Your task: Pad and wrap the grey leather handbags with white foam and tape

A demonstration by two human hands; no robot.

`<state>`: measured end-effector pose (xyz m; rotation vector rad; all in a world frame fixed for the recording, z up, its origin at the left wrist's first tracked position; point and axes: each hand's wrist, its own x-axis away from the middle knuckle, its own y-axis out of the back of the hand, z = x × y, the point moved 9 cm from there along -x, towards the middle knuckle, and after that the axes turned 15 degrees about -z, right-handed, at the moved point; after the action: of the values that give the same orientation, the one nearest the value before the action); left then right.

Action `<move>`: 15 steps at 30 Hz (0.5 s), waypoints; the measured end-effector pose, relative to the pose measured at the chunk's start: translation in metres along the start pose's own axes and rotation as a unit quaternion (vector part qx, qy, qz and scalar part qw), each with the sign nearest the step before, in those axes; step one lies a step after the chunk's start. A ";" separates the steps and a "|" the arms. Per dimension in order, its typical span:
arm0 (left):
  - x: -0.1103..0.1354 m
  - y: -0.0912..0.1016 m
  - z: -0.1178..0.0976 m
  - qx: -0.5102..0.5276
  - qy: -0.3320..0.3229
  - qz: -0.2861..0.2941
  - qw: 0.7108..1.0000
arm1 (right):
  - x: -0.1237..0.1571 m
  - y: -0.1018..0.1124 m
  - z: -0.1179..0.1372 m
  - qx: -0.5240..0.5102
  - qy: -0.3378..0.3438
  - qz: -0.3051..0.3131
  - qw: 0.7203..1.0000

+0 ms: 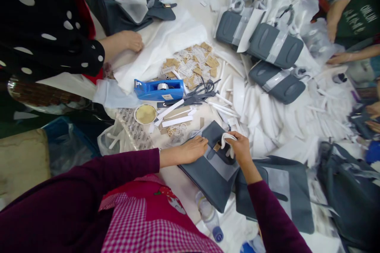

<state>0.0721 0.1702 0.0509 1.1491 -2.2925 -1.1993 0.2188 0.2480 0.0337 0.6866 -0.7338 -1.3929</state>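
Observation:
A grey handbag (pixel 212 174) lies flat on the table in front of me. My left hand (pixel 192 149) rests on its upper left edge beside the flap, fingers curled down against it. My right hand (pixel 239 148) is closed around a piece of white paper wrapping (pixel 226 139) at the bag's clasp and handle. A second grey bag (pixel 280 191) lies under my right forearm.
A blue tape dispenser (pixel 158 89), scissors (pixel 197 95), a round tin (pixel 145 114), brown tags (pixel 192 65) and white paper strips (pixel 255 110) cover the table. Wrapped grey bags (pixel 267 45) lie at the back. Other people's hands (pixel 132 40) work at the left and right (pixel 338 58).

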 end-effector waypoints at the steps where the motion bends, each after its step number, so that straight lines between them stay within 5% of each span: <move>1: 0.000 0.002 0.000 0.000 -0.002 0.007 1.000 | 0.003 0.001 -0.004 -0.009 -0.016 -0.007 1.000; 4: 0.001 0.007 0.004 0.012 0.027 0.016 0.999 | 0.011 -0.008 0.003 -0.021 -0.019 -0.008 1.000; 7: 0.001 0.008 0.006 0.014 0.049 0.016 0.999 | 0.017 -0.029 0.031 0.046 0.063 0.026 0.997; 12: 0.001 0.006 0.005 -0.016 0.052 0.015 0.998 | 0.026 -0.055 0.066 0.220 0.221 0.097 0.945; 15: 0.001 0.001 0.006 -0.016 0.049 0.020 0.998 | 0.029 -0.062 0.066 0.247 0.233 0.163 0.926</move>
<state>0.0670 0.1730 0.0483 1.1197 -2.2051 -1.1354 0.1302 0.2148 0.0264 1.1825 -0.7741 -0.6937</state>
